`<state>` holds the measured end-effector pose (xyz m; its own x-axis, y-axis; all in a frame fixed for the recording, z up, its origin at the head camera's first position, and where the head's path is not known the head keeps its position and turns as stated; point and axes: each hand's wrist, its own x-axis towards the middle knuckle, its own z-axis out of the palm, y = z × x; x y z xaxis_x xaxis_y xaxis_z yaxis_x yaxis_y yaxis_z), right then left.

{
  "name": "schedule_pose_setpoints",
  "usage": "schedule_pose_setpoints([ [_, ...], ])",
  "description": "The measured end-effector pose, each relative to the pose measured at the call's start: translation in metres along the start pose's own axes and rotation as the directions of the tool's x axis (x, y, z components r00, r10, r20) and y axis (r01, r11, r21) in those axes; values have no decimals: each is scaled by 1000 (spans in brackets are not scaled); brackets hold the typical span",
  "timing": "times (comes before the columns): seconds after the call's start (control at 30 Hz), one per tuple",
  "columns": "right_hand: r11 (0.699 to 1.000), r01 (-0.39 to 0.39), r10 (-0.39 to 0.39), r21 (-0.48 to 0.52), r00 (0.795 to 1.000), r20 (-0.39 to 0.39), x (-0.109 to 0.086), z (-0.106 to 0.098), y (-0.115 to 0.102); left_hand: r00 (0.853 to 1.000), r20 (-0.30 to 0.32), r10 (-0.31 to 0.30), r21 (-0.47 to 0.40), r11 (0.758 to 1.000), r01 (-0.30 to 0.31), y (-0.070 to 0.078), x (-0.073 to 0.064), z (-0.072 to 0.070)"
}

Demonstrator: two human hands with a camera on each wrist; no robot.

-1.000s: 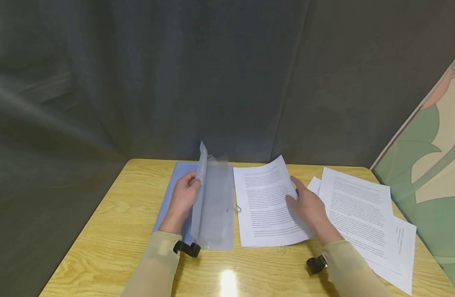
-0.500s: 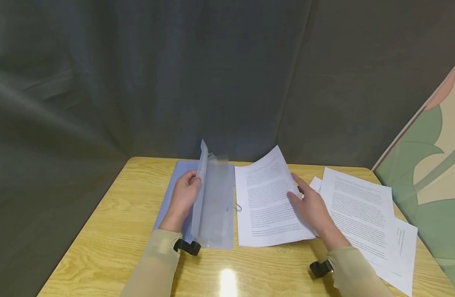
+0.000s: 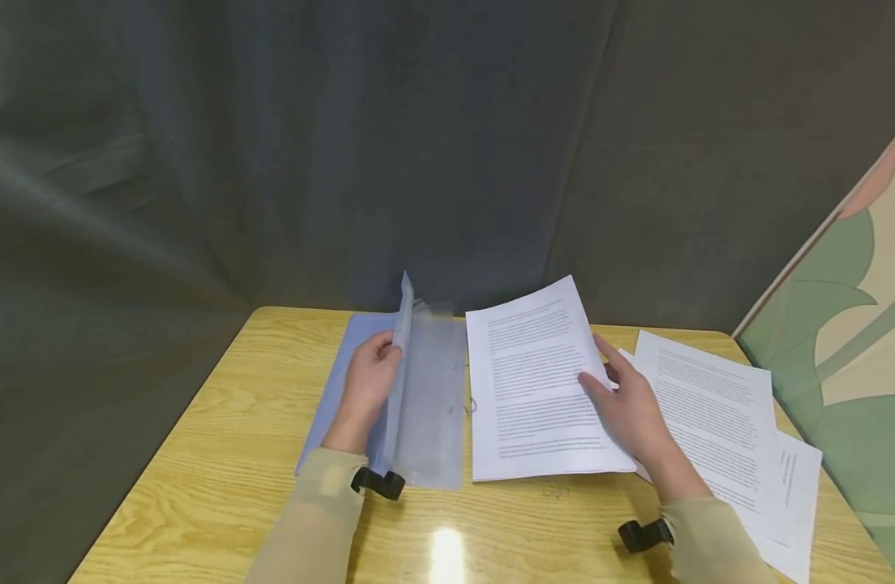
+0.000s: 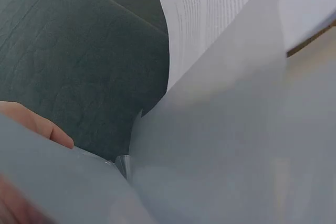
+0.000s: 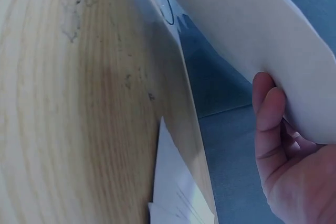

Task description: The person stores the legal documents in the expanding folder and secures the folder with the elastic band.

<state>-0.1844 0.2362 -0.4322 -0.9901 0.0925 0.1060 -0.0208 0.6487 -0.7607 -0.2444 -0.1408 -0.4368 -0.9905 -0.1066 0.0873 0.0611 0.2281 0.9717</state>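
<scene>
An opened blue folder (image 3: 363, 328) lies on the table, with clear plastic sleeves (image 3: 434, 405) on its right side. My left hand (image 3: 370, 377) pinches a translucent sheet of it, which stands upright from the folder. Beside the folder, my right hand (image 3: 633, 414) grips a sheaf of printed papers (image 3: 542, 381) by its right edge, thumb on top and fingers underneath. In the right wrist view the sheaf (image 5: 252, 30) is raised off the table, above a thin wire loop (image 5: 169, 9). Part of my left hand (image 4: 34, 121) is hidden behind plastic in the left wrist view.
More loose printed sheets (image 3: 710, 414) overlap at the right of the wooden table (image 3: 214, 438), one (image 3: 798, 495) reaching near the right edge. A dark curtain (image 3: 418, 162) hangs behind the table. Patterned fabric (image 3: 849, 341) stands along the right side.
My right hand has moved slightly right and lifted the papers a little, their top edge now higher. My left hand has shifted slightly right with the translucent sheet.
</scene>
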Motion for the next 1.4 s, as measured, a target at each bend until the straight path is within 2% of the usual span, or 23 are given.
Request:
schedule_pose_setpoints([
  [0.13, 1000, -10, 10, 20, 1000, -18, -2, -7, -1, 1000, -5, 6, 25, 1000, -6, 1, 1, 4],
  [0.3, 994, -26, 27, 102, 1000, -15, -5, -13, -3, 1000, 0, 6, 40, 999, -6, 1, 2, 7],
  [0.5, 978, -33, 32, 208, 999, 9, -8, -12, -8, 1000, 4, -18, 50, 999, 18, 3, -1, 10],
  [0.6, 971, -39, 36, 236, 999, 17, -9, -10, -13, 1000, 0, -10, 53, 999, 10, 4, -2, 12],
  [0.83, 965, -44, 33, 259, 998, 47, -4, -3, -29, 1000, -9, -6, 50, 999, 7, 5, -3, 14],
  [1.17, 964, -65, 45, 258, 996, 80, 5, 18, -45, 1000, -23, 6, 78, 997, -4, 3, -3, 17],
  [1.4, 967, -60, 44, 248, 997, 69, 10, 29, -56, 999, -40, 5, 81, 997, -2, 5, -4, 19],
])
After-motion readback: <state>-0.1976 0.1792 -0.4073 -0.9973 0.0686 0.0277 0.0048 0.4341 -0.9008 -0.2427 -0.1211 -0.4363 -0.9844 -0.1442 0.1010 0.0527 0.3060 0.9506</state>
